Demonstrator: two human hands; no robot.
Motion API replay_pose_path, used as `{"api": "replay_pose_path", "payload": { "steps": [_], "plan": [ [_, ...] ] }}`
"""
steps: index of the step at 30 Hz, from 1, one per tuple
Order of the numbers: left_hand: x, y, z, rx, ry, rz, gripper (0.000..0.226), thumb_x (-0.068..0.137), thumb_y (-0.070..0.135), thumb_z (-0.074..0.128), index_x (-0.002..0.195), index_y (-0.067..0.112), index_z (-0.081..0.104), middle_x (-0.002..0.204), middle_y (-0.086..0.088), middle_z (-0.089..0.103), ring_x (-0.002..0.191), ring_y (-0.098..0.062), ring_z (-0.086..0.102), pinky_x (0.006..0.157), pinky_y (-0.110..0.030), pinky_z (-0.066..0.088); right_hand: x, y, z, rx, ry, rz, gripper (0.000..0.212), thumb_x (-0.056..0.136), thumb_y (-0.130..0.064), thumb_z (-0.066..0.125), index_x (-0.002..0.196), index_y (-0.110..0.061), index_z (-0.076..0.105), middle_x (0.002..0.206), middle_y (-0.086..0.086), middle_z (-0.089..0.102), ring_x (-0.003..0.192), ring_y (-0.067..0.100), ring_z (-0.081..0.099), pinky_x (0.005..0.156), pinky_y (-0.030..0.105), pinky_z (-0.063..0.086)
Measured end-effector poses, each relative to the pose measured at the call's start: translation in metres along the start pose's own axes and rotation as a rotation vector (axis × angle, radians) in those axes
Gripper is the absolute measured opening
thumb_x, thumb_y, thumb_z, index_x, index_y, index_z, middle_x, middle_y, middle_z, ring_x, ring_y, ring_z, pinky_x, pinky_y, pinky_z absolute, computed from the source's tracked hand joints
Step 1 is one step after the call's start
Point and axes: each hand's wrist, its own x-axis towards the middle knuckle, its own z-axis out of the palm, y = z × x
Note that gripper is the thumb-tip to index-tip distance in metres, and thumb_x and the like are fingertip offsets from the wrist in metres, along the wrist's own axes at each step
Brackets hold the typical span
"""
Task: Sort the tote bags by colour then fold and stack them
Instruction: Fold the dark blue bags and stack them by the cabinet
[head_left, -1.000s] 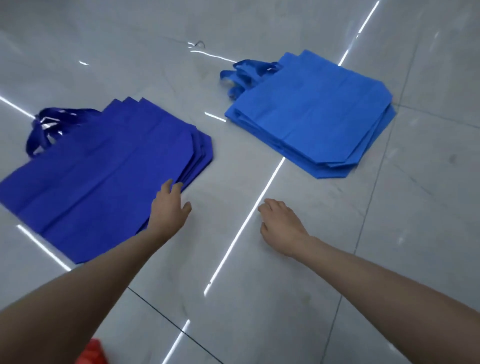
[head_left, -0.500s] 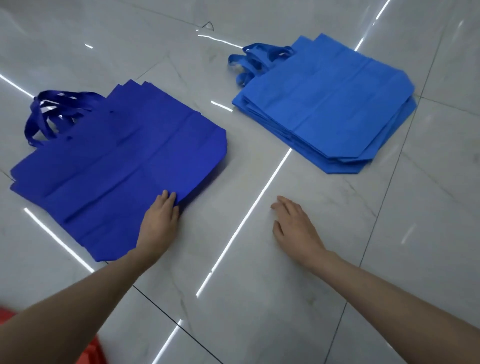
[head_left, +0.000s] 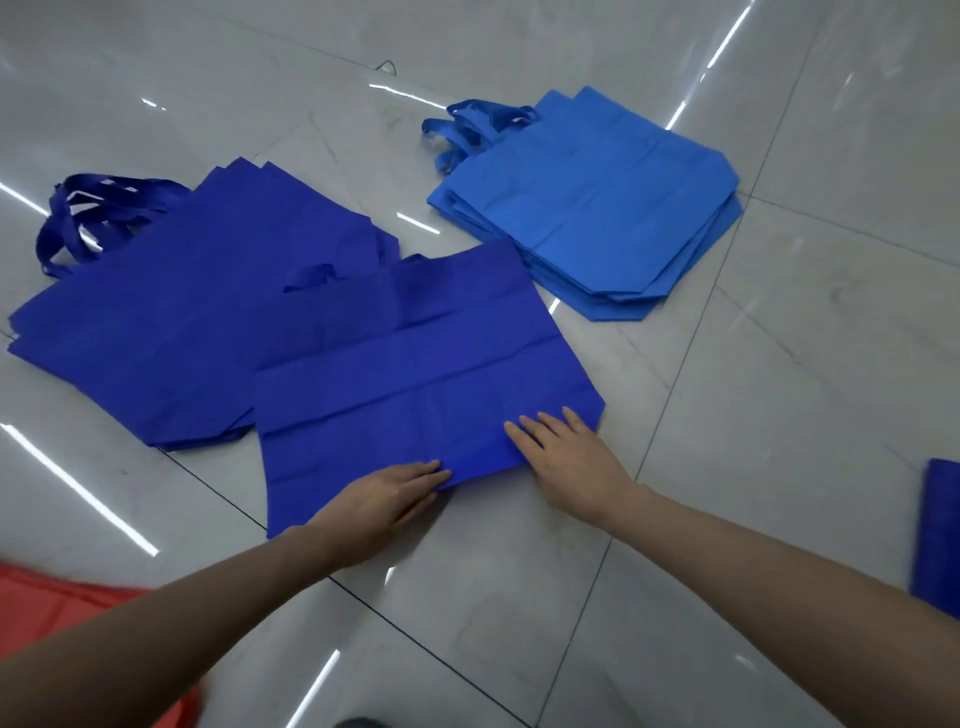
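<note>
Near left corner, a scrap of red-orange fabric (head_left: 57, 618) pokes in beside the forearm; what it is, I cannot tell. Beyond it sits the dark blue stack (head_left: 156, 317), several totes fanned flat on the tiled floor (head_left: 779, 415), handles looped at the far left. Overlapping its right edge lies a single dark blue tote (head_left: 415, 374), spread flat and creased in bands, and that's the one in play. The left hand (head_left: 384, 499) lies at its near edge, fingers straight and together, tips on the hem, nothing gripped. The right hand (head_left: 566, 462) is pressed flat on the near right corner, fingers spread and relaxed. This looks like thin non-woven cloth: light, floppy, likely to skate on polished tile, so I'd pin one corner and pinch the hem or the opposite corner to fold along those creases. Further right and far, the light blue stack (head_left: 597, 208) rests apart, handles pointing far left. At the right edge, a dark blue folded piece (head_left: 940, 535) is partly cut off. No bin or box anywhere; the totes all lie flat and appear empty.
</note>
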Motion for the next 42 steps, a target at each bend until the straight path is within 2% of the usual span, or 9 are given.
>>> {"api": "replay_pose_path", "payload": {
  "steps": [3, 5, 10, 14, 18, 22, 26, 37, 42],
  "plan": [
    [-0.003, 0.015, 0.005, 0.106, -0.1, 0.123, 0.082, 0.082, 0.066, -0.009, 0.146, 0.03, 0.028, 0.153, 0.005, 0.027, 0.137, -0.012, 0.031, 0.105, -0.015, 0.016, -0.033, 0.001, 0.012, -0.071, -0.032, 0.003, 0.054, 0.093, -0.01, 0.048, 0.144, -0.004, 0.031, 0.152, 0.015, 0.03, 0.135, 0.031, 0.037, 0.106, 0.045, 0.034],
    [-0.004, 0.02, 0.009, 0.187, -0.199, 0.193, 0.063, 0.092, 0.058, 0.012, 0.149, 0.031, 0.018, 0.156, 0.006, 0.017, 0.138, -0.011, 0.024, 0.111, -0.022, 0.013, -0.054, 0.004, 0.021, -0.04, 0.028, -0.007, 0.054, 0.061, -0.011, 0.081, 0.112, -0.003, 0.065, 0.12, 0.016, 0.064, 0.097, 0.029, 0.068, 0.064, 0.039, 0.057],
    [-0.001, 0.024, 0.005, 0.265, -0.365, 0.259, 0.069, 0.095, 0.04, 0.039, 0.147, 0.037, -0.006, 0.157, 0.011, -0.011, 0.143, -0.008, -0.006, 0.116, -0.035, -0.002, -0.1, 0.012, 0.044, -0.065, 0.033, -0.041, 0.049, 0.034, -0.019, 0.087, 0.081, -0.015, 0.071, 0.086, 0.004, 0.073, 0.051, 0.017, 0.064, 0.031, 0.023, 0.04],
    [0.007, 0.013, -0.006, 0.294, -0.383, 0.199, 0.083, 0.078, 0.08, 0.023, 0.143, 0.042, -0.01, 0.156, 0.013, -0.014, 0.141, -0.006, -0.014, 0.113, -0.033, -0.006, -0.134, 0.019, 0.038, -0.038, -0.115, -0.022, 0.034, 0.075, -0.038, 0.066, 0.101, -0.016, 0.064, 0.104, 0.004, 0.069, 0.062, 0.018, 0.065, 0.045, 0.024, 0.039],
    [0.012, 0.026, -0.016, 0.054, -0.292, 0.124, 0.103, 0.065, 0.092, 0.01, 0.147, 0.032, 0.024, 0.153, 0.015, 0.02, 0.14, -0.007, 0.018, 0.111, -0.022, 0.009, -0.149, 0.017, 0.033, 0.039, -0.069, -0.003, 0.089, 0.083, -0.07, -0.013, 0.097, -0.018, 0.057, 0.099, 0.002, 0.065, 0.066, 0.02, 0.061, 0.055, 0.029, 0.037],
    [0.041, 0.04, -0.013, 0.021, 0.144, 0.05, 0.078, 0.085, 0.065, 0.012, 0.14, 0.019, 0.042, 0.148, -0.001, 0.036, 0.131, -0.018, 0.038, 0.108, -0.028, 0.023, -0.117, 0.014, 0.032, 0.136, 0.3, 0.242, 0.052, 0.099, -0.042, 0.022, 0.073, -0.016, 0.059, 0.06, -0.002, 0.058, 0.045, 0.016, 0.052, 0.034, 0.028, 0.039],
    [0.085, 0.05, -0.006, 0.087, 0.293, -0.086, 0.048, 0.102, 0.03, 0.032, 0.146, 0.012, 0.029, 0.156, -0.009, 0.016, 0.143, -0.026, 0.016, 0.116, -0.041, 0.01, -0.052, 0.001, 0.023, 0.241, 0.335, 0.359, 0.041, 0.095, -0.029, 0.041, 0.122, -0.003, 0.059, 0.13, 0.016, 0.057, 0.113, 0.029, 0.059, 0.087, 0.039, 0.053],
    [0.104, 0.018, 0.033, 0.174, 0.212, -0.176, 0.063, 0.086, 0.059, -0.001, 0.145, 0.036, -0.008, 0.15, 0.018, -0.015, 0.137, -0.002, -0.015, 0.112, -0.05, -0.01, -0.024, 0.027, 0.07, 0.277, 0.122, 0.229, 0.051, 0.098, -0.043, 0.018, 0.148, -0.035, 0.017, 0.157, -0.007, 0.02, 0.144, 0.017, 0.021, 0.115, 0.043, 0.016],
    [0.104, 0.019, 0.031, 0.169, 0.185, -0.178, 0.065, 0.083, 0.061, -0.005, 0.144, 0.039, -0.012, 0.149, 0.019, -0.02, 0.136, -0.002, -0.02, 0.111, -0.051, -0.014, -0.061, 0.077, 0.075, 0.213, 0.048, 0.522, 0.057, 0.087, -0.052, -0.008, 0.143, -0.043, -0.01, 0.153, -0.015, -0.012, 0.147, 0.014, -0.003, 0.116, 0.041, -0.004]
  ]
}}
